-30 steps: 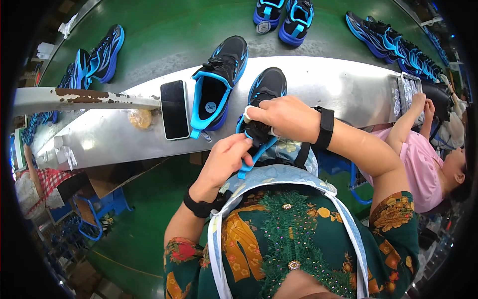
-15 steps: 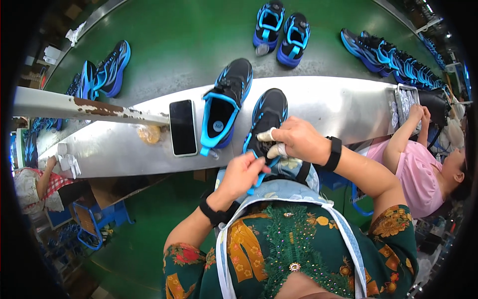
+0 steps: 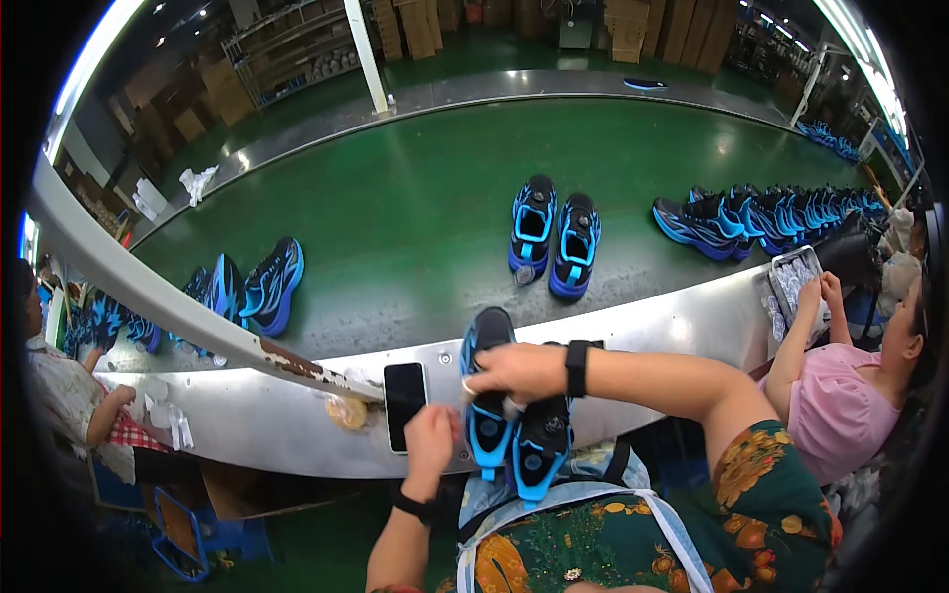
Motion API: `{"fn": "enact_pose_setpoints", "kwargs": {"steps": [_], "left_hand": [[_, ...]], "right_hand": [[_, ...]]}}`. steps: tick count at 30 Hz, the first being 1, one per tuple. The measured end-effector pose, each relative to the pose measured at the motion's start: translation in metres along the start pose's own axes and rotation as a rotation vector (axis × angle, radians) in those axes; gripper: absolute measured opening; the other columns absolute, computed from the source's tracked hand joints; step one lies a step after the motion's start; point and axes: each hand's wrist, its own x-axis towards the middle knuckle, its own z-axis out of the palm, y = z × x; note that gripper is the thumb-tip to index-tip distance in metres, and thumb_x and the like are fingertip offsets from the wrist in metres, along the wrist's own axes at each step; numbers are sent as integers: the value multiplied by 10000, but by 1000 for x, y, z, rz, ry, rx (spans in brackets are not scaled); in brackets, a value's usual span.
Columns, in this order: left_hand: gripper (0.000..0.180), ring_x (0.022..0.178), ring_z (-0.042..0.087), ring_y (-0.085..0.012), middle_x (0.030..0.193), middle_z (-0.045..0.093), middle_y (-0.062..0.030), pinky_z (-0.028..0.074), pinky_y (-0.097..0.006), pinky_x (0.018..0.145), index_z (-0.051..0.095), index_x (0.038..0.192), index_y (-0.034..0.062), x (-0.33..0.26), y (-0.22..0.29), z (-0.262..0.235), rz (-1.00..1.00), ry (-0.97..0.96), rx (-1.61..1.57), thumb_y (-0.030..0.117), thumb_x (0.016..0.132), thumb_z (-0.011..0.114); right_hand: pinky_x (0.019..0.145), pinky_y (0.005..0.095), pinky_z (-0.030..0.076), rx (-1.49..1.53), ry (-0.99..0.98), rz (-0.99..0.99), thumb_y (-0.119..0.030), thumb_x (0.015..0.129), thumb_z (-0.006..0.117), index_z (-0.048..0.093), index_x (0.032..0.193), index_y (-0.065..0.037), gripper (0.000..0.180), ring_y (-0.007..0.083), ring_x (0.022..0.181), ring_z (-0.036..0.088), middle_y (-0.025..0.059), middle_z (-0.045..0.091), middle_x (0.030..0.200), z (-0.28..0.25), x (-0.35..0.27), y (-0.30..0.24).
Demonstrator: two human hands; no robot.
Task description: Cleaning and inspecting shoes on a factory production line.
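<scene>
Two black-and-blue sneakers stand side by side at the bench's near edge, heels toward me. Reaching across from the right, my right hand (image 3: 519,374) is closed on the upper of the left sneaker (image 3: 488,435); pale finger covers show on its fingertips. It hides the middle of that shoe and part of the right sneaker (image 3: 541,447). My left hand (image 3: 432,437) is raised left of the pair, beside a black-screened phone (image 3: 403,400). Its fingers are curled in, and whatever they hold, if anything, is hidden.
Another sneaker pair (image 3: 554,242) stands on the green belt (image 3: 415,198) ahead. Rows of sneakers (image 3: 732,222) lie right, more (image 3: 272,287) left. A rusty white post (image 3: 198,316) slants down to the metal bench (image 3: 633,346). Co-workers sit at both sides, one in pink (image 3: 840,395).
The view has tilted up. The left sneaker has come back beside the right one. My right hand has shifted from the right sneaker to the left one; my left hand has moved away leftward.
</scene>
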Motion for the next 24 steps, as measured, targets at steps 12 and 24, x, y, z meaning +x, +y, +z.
{"fn": "enact_pose_setpoints", "kwargs": {"steps": [12,24], "left_hand": [[165,612,598,-191,688,638,-98,466,-329,600,659,915,-15,37,6,9,211,98,225,137,867,616],[286,510,408,-23,673,588,10,264,-174,451,694,968,34,-14,54,13,-290,-373,-444,314,954,641]], "right_hand": [[747,447,503,4,-10,-8,-87,699,742,566,1216,-172,552,367,898,617,146,558,944,-8,-3,4],[841,411,512,436,6,54,-81,813,659,605,1275,-77,466,377,972,646,190,682,1072,-27,-8,7]]}}
